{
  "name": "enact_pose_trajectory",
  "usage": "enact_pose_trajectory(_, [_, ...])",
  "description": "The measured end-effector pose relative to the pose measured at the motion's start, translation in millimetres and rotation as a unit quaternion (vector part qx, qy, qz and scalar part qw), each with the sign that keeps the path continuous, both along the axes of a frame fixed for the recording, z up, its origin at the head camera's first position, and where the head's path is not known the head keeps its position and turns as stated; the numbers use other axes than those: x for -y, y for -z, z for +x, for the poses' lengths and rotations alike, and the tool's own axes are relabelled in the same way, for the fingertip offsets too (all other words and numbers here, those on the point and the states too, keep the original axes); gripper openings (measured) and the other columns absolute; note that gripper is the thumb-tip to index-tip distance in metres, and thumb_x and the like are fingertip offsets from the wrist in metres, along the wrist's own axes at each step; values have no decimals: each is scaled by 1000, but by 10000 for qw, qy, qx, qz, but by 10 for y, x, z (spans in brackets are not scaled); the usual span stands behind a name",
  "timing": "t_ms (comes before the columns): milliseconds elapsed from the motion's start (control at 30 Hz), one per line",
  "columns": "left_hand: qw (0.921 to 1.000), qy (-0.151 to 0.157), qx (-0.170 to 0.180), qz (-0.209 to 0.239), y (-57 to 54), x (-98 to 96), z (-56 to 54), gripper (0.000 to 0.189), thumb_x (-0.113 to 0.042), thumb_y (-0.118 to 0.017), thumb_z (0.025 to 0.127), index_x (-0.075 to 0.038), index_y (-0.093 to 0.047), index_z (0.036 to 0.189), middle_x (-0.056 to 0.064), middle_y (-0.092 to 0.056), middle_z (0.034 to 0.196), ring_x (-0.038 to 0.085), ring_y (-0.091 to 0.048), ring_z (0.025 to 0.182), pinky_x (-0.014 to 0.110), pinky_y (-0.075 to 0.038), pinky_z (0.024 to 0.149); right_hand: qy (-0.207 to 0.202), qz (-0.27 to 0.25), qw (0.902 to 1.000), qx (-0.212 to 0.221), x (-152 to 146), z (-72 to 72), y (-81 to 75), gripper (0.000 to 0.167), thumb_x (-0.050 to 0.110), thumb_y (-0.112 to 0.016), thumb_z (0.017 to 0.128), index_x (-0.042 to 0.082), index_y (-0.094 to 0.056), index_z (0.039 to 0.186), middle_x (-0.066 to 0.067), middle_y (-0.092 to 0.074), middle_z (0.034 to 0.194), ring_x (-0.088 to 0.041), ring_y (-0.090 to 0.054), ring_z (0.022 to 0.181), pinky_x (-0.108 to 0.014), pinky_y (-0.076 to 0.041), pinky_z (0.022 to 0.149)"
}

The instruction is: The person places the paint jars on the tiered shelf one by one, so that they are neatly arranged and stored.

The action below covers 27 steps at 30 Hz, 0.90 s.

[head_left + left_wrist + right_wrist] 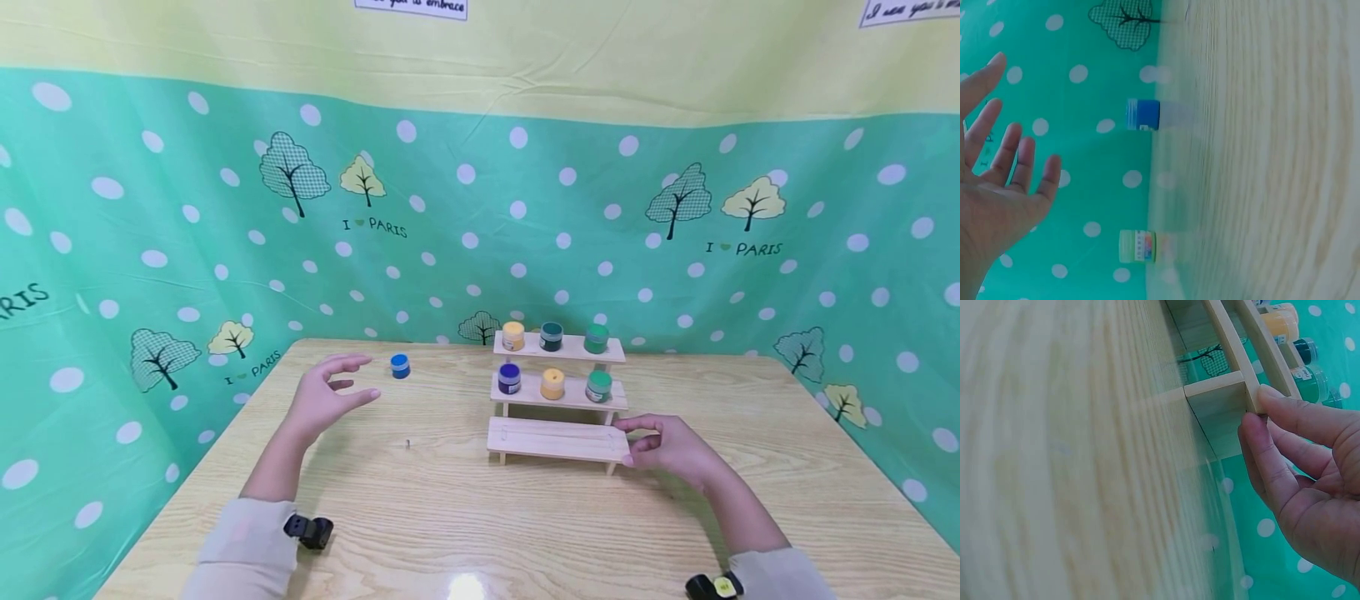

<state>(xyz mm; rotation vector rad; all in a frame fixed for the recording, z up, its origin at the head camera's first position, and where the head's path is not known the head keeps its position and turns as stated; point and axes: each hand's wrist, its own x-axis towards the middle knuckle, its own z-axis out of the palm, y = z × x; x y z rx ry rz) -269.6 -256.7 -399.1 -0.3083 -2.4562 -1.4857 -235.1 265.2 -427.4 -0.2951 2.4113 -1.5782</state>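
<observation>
My left hand is held over the table's left side, fingers spread and thumb apart, nothing in it. Just beyond its fingertips stands a small blue paint jar; the left wrist view also has this blue jar and a yellow-green jar, which is hidden in the head view. With thumb and fingers, my right hand pinches the right end of the lowest step of a three-step wooden display stand. In the right wrist view the thumb lies on the stand's corner.
Yellow-orange, dark green and green jars line the stand's top step. A purple jar, an orange jar and a green jar occupy the middle one. Behind the wooden table hangs a dotted green cloth.
</observation>
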Motion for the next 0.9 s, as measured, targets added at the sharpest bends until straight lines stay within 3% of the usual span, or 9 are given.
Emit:
enact_pose_trajectory(200, [9996,-268,97,8,53,129,-34,60,-26,-83,79,-6,-60,131,14,-48,138,37,-43,126,53,-42,103,2,0,10000,-16,-3,0,0,60,1,-80,77,-7,-55,131,-17,-65,104,-25,-65,85,-32,-57,70])
enact_pose_trajectory(433, [9973,-458,571,-35,82,316,-46,72,-36,-80,82,-12,-50,142,18,-36,147,48,-48,123,54,-47,97,50,55,10000,7,-10,-7,18,59,0,-80,78,-6,-56,131,-16,-65,105,-25,-65,86,-32,-57,70])
enact_pose_trajectory(633, [9950,-602,785,128,114,433,-74,77,-38,-80,81,-11,-47,145,20,-32,151,46,-51,120,53,-46,99,98,59,9999,33,0,-1,8,58,0,-80,77,-6,-57,130,-16,-65,102,-25,-65,84,-32,-57,69])
enact_pose_trajectory(900, [9913,-840,976,261,192,541,-185,79,-35,-81,81,-7,-44,146,18,-31,153,39,-28,138,56,-34,108,95,82,9999,27,11,6,-1,56,-1,-78,79,-6,-57,130,-16,-64,101,-25,-64,83,-32,-56,68])
